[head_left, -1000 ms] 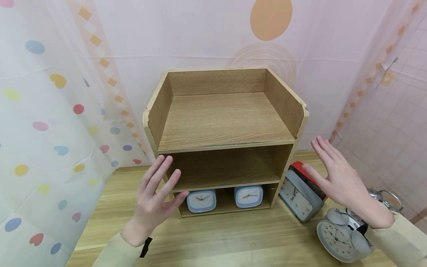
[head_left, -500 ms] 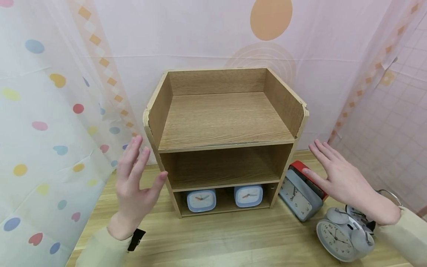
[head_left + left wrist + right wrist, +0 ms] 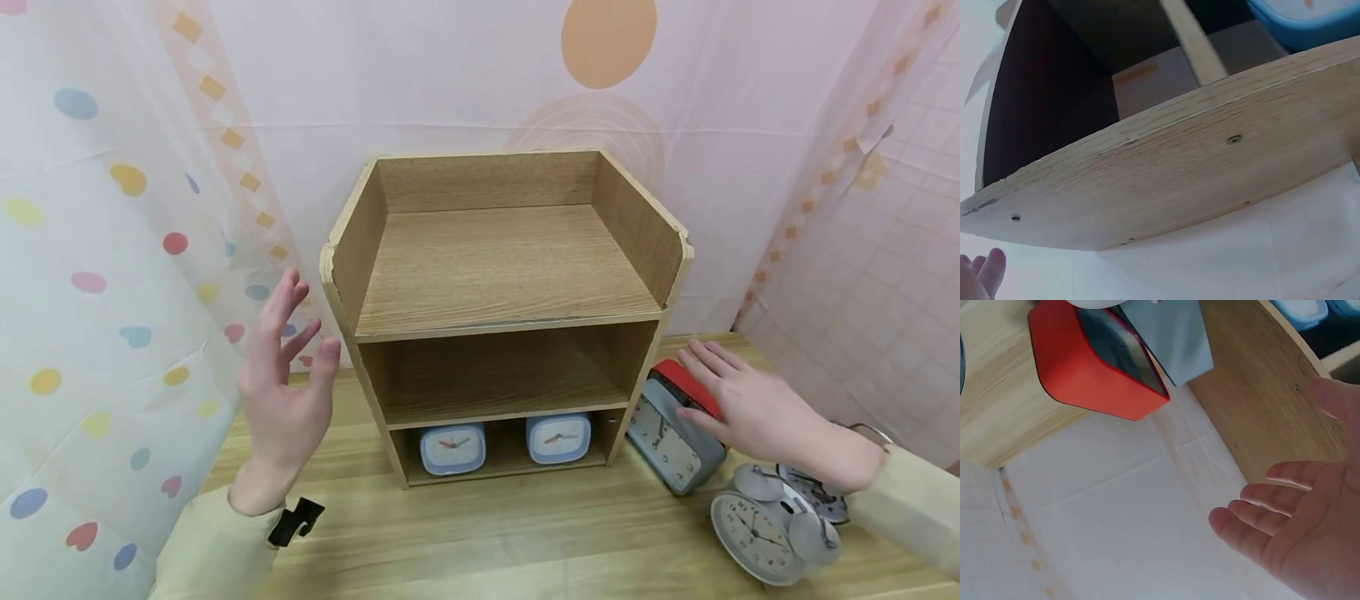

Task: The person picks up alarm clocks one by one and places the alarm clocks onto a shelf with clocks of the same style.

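Observation:
A wooden shelf unit (image 3: 502,329) stands in the middle of the head view. My left hand (image 3: 281,408) is raised at its left side, fingers up and thumb apart, holding nothing. Its fingertips (image 3: 991,272) show at the corner of the left wrist view, near the side panel. My right hand (image 3: 757,421) stretches over the clocks on the right, palm down, and grips nothing. Below it a red clock (image 3: 678,377) and a grey-blue square clock (image 3: 678,450) lean by the shelf's right side. Light blue clocks (image 3: 452,450) sit in the bottom compartment.
A grey twin-bell alarm clock (image 3: 757,537) stands at the front right of the wooden table (image 3: 480,542). Behind it another round clock (image 3: 817,492) is partly covered by my right forearm. Patterned cloth (image 3: 465,75) hangs behind the shelf and along both sides.
My left hand has moved left and up, from the shelf's front edge to beside it. My right hand has shifted slightly left and down, over the red clock.

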The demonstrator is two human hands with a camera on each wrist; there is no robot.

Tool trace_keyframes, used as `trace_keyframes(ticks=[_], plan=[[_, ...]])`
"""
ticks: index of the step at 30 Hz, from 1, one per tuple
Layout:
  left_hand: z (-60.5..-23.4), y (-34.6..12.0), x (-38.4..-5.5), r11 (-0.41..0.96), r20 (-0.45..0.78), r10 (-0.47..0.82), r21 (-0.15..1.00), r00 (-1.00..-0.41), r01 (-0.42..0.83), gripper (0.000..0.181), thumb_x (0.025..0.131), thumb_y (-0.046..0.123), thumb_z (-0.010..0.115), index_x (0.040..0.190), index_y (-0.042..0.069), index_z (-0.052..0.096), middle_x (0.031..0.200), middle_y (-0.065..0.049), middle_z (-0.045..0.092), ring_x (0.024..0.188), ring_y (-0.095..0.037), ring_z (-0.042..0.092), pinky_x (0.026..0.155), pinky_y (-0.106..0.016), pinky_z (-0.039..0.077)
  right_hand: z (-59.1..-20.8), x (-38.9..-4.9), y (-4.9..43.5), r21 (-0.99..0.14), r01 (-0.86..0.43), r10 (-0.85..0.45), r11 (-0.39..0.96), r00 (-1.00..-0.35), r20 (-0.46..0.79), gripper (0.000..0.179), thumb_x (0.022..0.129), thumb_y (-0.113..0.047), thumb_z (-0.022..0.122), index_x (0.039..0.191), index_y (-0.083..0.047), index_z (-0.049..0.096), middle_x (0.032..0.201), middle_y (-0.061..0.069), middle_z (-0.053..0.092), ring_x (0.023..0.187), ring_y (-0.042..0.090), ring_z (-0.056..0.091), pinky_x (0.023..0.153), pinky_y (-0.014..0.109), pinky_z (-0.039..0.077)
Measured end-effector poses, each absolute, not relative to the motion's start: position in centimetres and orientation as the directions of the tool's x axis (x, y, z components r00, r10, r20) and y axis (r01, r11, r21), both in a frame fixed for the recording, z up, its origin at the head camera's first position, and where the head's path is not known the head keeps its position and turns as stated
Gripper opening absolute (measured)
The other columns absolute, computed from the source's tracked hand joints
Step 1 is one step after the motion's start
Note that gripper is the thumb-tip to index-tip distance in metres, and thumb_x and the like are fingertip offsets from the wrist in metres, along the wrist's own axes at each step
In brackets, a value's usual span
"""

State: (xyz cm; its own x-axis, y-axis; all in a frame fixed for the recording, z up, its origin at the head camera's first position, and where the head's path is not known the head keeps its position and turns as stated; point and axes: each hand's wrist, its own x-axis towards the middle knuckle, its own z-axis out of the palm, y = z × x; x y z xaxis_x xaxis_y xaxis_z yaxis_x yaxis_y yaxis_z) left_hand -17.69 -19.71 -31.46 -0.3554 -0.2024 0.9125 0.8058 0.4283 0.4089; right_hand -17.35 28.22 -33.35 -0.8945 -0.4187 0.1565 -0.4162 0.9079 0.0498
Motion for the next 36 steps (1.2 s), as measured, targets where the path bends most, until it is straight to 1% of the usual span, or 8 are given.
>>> trace_keyframes(ticks=[3, 6, 10, 13, 17, 24, 31, 36], plan=[[-30.8, -19.9, -17.8, 0.383, 0.878, -0.199, 0.479, -0.436, 0.790, 0.056, 0.101, 0.016, 0.071, 0.149, -0.007, 0.051, 0.155, -0.002, 0.061, 0.139, -0.012, 0.062, 0.100, -0.015, 0.056, -33.4, -17.4, 28.2, 0.055, -0.411, -0.414, 0.910, -0.902, 0.119, 0.079, 0.096, -0.043, 0.075, 0.153, 0.004, 0.049, 0.162, 0.033, 0.042, 0.149, 0.052, 0.043, 0.060, 0.040, 0.057], [-30.1, -20.1, -18.1, 0.366, 0.854, -0.185, 0.519, -0.486, 0.773, 0.056, 0.101, 0.010, 0.069, 0.152, -0.003, 0.049, 0.156, 0.001, 0.059, 0.140, -0.010, 0.061, 0.098, -0.013, 0.055, -33.5, -17.6, 28.3, 0.052, -0.418, -0.421, 0.907, -0.903, 0.091, 0.079, 0.096, -0.042, 0.075, 0.154, 0.005, 0.048, 0.162, 0.034, 0.041, 0.149, 0.053, 0.042, 0.054, 0.036, 0.053], [-29.5, -20.3, -18.6, 0.360, 0.830, -0.149, 0.552, -0.538, 0.752, 0.056, 0.102, 0.008, 0.067, 0.155, 0.002, 0.049, 0.157, 0.003, 0.058, 0.141, -0.008, 0.059, 0.097, -0.010, 0.054, -33.7, -17.9, 28.7, 0.063, -0.444, -0.448, 0.894, -0.891, 0.076, 0.079, 0.095, -0.042, 0.076, 0.152, 0.007, 0.049, 0.160, 0.036, 0.042, 0.146, 0.055, 0.044, 0.078, 0.049, 0.061], [-29.0, -20.4, -18.9, 0.352, 0.813, -0.128, 0.573, -0.568, 0.740, 0.056, 0.103, 0.011, 0.067, 0.156, 0.006, 0.049, 0.157, 0.006, 0.058, 0.142, -0.007, 0.057, 0.096, -0.009, 0.053, -33.9, -18.3, 28.7, 0.067, -0.457, -0.461, 0.887, -0.885, 0.068, 0.079, 0.096, -0.042, 0.076, 0.151, 0.007, 0.050, 0.159, 0.036, 0.044, 0.145, 0.055, 0.046, 0.093, 0.056, 0.059], [-28.4, -20.5, -19.5, 0.345, 0.797, -0.106, 0.590, -0.594, 0.730, 0.055, 0.104, 0.013, 0.065, 0.157, 0.008, 0.049, 0.158, 0.004, 0.057, 0.143, -0.006, 0.056, 0.095, -0.010, 0.052, -34.1, -18.8, 28.8, 0.058, -0.469, -0.471, 0.882, -0.880, 0.052, 0.078, 0.096, -0.041, 0.076, 0.150, 0.009, 0.050, 0.156, 0.038, 0.046, 0.142, 0.056, 0.049, 0.102, 0.062, 0.054], [-27.7, -20.6, -20.5, 0.345, 0.783, -0.062, 0.598, -0.618, 0.723, 0.053, 0.103, 0.010, 0.063, 0.155, 0.013, 0.053, 0.160, -0.002, 0.056, 0.144, -0.008, 0.057, 0.094, -0.009, 0.054, -34.3, -19.6, 28.8, 0.006, -0.453, -0.453, 0.891, -0.891, 0.010, 0.079, 0.095, -0.039, 0.077, 0.149, 0.011, 0.050, 0.150, 0.037, 0.053, 0.135, 0.055, 0.057, 0.105, 0.063, 0.052], [-27.5, -20.3, -21.0, 0.299, 0.814, -0.063, 0.567, -0.578, 0.767, 0.048, 0.103, 0.011, 0.066, 0.150, 0.005, 0.057, 0.155, -0.001, 0.061, 0.136, -0.005, 0.061, 0.089, -0.008, 0.055, -34.6, -20.4, 28.7, -0.061, -0.455, -0.458, 0.888, -0.888, -0.041, 0.076, 0.093, -0.036, 0.080, 0.143, 0.014, 0.054, 0.137, 0.035, 0.064, 0.120, 0.047, 0.068, 0.099, 0.059, 0.056], [-27.0, -20.2, -21.3, 0.241, 0.807, -0.071, 0.583, -0.586, 0.775, 0.043, 0.104, 0.014, 0.065, 0.144, 0.002, 0.061, 0.153, 0.001, 0.063, 0.140, -0.008, 0.059, 0.096, -0.010, 0.055, -34.6, -20.8, 28.6, -0.116, -0.433, -0.445, 0.894, -0.890, -0.102, 0.077, 0.094, -0.035, 0.079, 0.144, 0.016, 0.052, 0.138, 0.037, 0.063, 0.121, 0.048, 0.068, 0.100, 0.059, 0.056]])
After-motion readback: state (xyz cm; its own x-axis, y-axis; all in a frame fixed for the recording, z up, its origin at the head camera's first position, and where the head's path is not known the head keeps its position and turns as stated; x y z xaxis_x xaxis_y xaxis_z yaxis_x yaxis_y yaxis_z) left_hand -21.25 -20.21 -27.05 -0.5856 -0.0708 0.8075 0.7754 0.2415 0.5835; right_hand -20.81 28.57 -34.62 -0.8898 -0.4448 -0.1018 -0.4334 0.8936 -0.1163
